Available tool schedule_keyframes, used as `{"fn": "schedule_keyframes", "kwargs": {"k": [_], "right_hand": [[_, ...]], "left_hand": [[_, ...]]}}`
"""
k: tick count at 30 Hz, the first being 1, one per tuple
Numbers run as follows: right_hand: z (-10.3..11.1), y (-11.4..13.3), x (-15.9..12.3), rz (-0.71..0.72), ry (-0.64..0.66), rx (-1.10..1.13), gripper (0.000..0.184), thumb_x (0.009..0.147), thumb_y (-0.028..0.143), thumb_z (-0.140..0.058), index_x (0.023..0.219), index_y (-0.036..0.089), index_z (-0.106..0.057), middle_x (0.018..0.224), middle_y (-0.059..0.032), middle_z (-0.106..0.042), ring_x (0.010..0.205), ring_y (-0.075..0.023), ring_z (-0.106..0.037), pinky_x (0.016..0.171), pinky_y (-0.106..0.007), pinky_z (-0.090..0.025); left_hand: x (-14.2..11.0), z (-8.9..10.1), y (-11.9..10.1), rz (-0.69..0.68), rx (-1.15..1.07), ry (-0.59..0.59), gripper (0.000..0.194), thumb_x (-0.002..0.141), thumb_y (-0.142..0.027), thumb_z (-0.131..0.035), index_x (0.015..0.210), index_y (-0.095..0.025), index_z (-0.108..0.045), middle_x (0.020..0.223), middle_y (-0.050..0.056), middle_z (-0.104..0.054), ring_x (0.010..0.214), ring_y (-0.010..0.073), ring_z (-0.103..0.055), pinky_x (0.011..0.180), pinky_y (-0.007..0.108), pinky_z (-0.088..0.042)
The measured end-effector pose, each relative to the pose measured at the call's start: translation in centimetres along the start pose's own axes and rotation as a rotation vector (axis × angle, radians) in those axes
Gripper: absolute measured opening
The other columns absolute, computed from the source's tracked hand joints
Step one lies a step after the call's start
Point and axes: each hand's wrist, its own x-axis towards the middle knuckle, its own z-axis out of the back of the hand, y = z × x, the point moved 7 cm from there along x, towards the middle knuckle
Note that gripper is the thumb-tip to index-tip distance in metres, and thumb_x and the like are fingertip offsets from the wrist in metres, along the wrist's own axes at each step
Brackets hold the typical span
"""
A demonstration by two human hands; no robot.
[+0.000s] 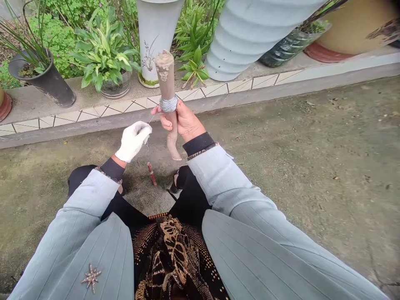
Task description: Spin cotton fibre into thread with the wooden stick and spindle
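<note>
My bare right hand (186,120) is wrapped round a thick wooden stick (168,85), held upright with its rough cut end on top and a bent lower end. Just above my fingers, several turns of silvery wire (168,104) circle the stick. My left hand (133,141), in a white glove, is left of the stick and apart from it, pinching the thin loose end that runs up toward the coil. Below, on the ground between my feet, lies a small red tool (151,173), too small to name surely.
A low tiled ledge (125,106) crosses in front of me. On it stand a black pot (51,83), a leafy potted plant (106,58), a white vase (156,37), a ribbed white planter (243,37) and a green plastic container (289,46). Concrete ground (296,166) spreads to the right.
</note>
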Motion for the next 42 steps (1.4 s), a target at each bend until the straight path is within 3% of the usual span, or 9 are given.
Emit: {"fn": "schedule_keyframes", "kwargs": {"k": [8, 13, 17, 22, 26, 30, 33, 37, 42], "right_hand": [[-0.8, -0.3, -0.6, -0.009, 0.000, -0.118, 0.078, 0.077, 0.094, -0.072, 0.090, 0.018, -0.062, 0.082, -0.0031, -0.073, 0.045, -0.0042, -0.037, 0.039, -0.022, -0.032], [-1.1, 0.8, -1.5, -0.043, -0.054, -0.286, 0.075, 0.079, 0.088, -0.077, 0.099, 0.016, -0.072, 0.065, 0.0000, -0.065, 0.048, -0.0081, -0.044, 0.043, -0.023, -0.035], [-0.1, 0.9, -1.8, -0.180, -0.232, -0.509, 0.068, 0.086, 0.082, -0.075, 0.096, 0.014, -0.075, 0.058, 0.0007, -0.059, 0.051, -0.0099, -0.047, 0.048, -0.024, -0.037], [0.2, 0.6, -1.5, -0.283, -0.363, -1.013, 0.054, 0.097, 0.065, -0.072, 0.084, 0.014, -0.075, 0.064, -0.0031, -0.063, 0.061, -0.0131, -0.053, 0.059, -0.028, -0.038], [-1.2, -0.3, -1.2, -0.434, -0.242, -1.554, 0.039, 0.101, 0.049, -0.071, 0.094, 0.012, -0.082, 0.087, -0.0105, -0.077, 0.082, -0.0205, -0.066, 0.070, -0.031, -0.039], [-2.9, -2.2, -1.4, -0.598, 0.047, -1.766, 0.043, 0.103, 0.049, -0.070, 0.117, 0.011, -0.086, 0.115, -0.0204, -0.081, 0.104, -0.0293, -0.074, 0.080, -0.034, -0.047], [-3.5, -3.0, -1.6, -0.616, 0.183, -1.827, 0.044, 0.102, 0.046, -0.073, 0.123, 0.009, -0.085, 0.119, -0.0243, -0.080, 0.110, -0.0329, -0.076, 0.083, -0.037, -0.050], [-3.0, -3.4, -2.0, -0.583, 0.276, -1.762, 0.040, 0.097, 0.049, -0.079, 0.113, 0.013, -0.087, 0.109, -0.0202, -0.082, 0.103, -0.0310, -0.076, 0.079, -0.036, -0.048], [-1.8, -2.9, -2.2, -0.447, 0.173, -1.600, 0.039, 0.093, 0.056, -0.083, 0.094, 0.017, -0.088, 0.084, -0.0151, -0.077, 0.089, -0.0274, -0.071, 0.072, -0.035, -0.042]], "left_hand": [[0.2, 0.1, 0.8, 0.139, -0.217, -0.039, 0.021, 0.086, -0.036, -0.071, 0.074, -0.021, -0.062, 0.045, -0.010, -0.043, 0.039, 0.0066, -0.040, 0.061, 0.026, -0.059], [0.5, 0.9, 2.0, 0.227, -0.204, -0.055, 0.015, 0.081, -0.030, -0.065, 0.071, -0.022, -0.057, 0.048, -0.011, -0.037, 0.040, 0.0061, -0.028, 0.048, 0.021, -0.045], [0.3, 2.3, 1.7, 0.176, 0.149, -0.080, 0.009, 0.080, -0.024, -0.060, 0.071, -0.021, -0.058, 0.057, -0.005, -0.053, 0.049, 0.0100, -0.041, 0.051, 0.024, -0.039], [0.1, 1.6, 0.0, -0.032, 0.949, 0.022, 0.015, 0.092, -0.025, -0.058, 0.082, -0.020, -0.068, 0.077, 0.005, -0.073, 0.076, 0.0205, -0.067, 0.072, 0.032, -0.046], [0.0, 0.2, 1.1, -0.069, 1.372, 0.195, 0.031, 0.100, -0.027, -0.050, 0.102, -0.015, -0.078, 0.091, 0.016, -0.080, 0.087, 0.0300, -0.077, 0.075, 0.037, -0.047], [-0.7, -1.0, 2.5, -0.105, 1.489, 0.415, 0.038, 0.101, -0.027, -0.047, 0.113, -0.014, -0.080, 0.097, 0.020, -0.080, 0.093, 0.0348, -0.079, 0.075, 0.039, -0.048], [-1.3, -1.6, 2.9, -0.179, 1.499, 0.551, 0.038, 0.101, -0.026, -0.046, 0.112, -0.013, -0.081, 0.093, 0.021, -0.079, 0.093, 0.0358, -0.078, 0.076, 0.041, -0.048], [-1.6, -1.9, 2.7, -0.307, 1.435, 0.654, 0.034, 0.101, -0.028, -0.050, 0.104, -0.014, -0.081, 0.087, 0.019, -0.077, 0.087, 0.0338, -0.076, 0.077, 0.041, -0.047], [-1.0, -0.9, 2.7, -0.324, 1.337, 0.568, 0.024, 0.100, -0.032, -0.059, 0.101, -0.018, -0.078, 0.089, 0.013, -0.075, 0.091, 0.0294, -0.073, 0.081, 0.038, -0.045]]}}
